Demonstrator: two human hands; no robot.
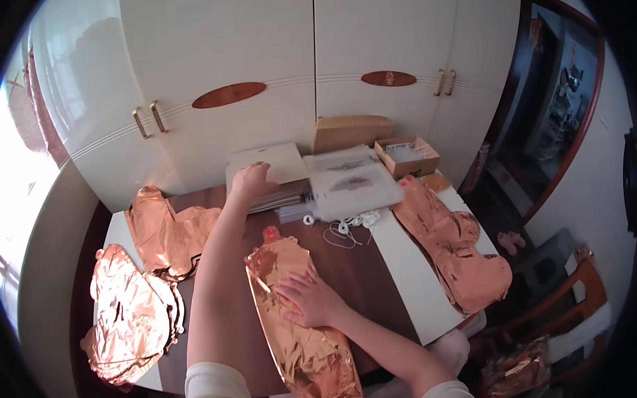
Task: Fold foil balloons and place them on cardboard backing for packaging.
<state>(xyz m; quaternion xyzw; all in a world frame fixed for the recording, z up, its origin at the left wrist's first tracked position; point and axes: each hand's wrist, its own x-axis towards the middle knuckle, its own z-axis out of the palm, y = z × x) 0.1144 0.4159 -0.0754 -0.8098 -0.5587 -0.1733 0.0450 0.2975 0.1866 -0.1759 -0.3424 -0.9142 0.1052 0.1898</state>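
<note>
A flat rose-gold foil balloon (296, 354) lies lengthwise in front of me, its near end at the table's front edge. My right hand (311, 297) rests flat on its upper middle, fingers spread. A small red tab (270, 233) sticks out at the balloon's far end. My left arm stretches to the back of the table. There my left hand (252, 179) is over a stack of pale flat sheets (280, 199), its fingers apart and seemingly holding nothing. Whether its fingertips touch the stack I cannot tell.
More foil balloons lie at left (126, 314), far left (172, 229) and right (453, 247). Behind are clear plastic bags (353, 184), white ribbon rolls (358, 222), an open small box (407, 156) and cardboard (351, 132). White cabinets (215, 48) stand behind; a wooden chair (581, 288) is at right.
</note>
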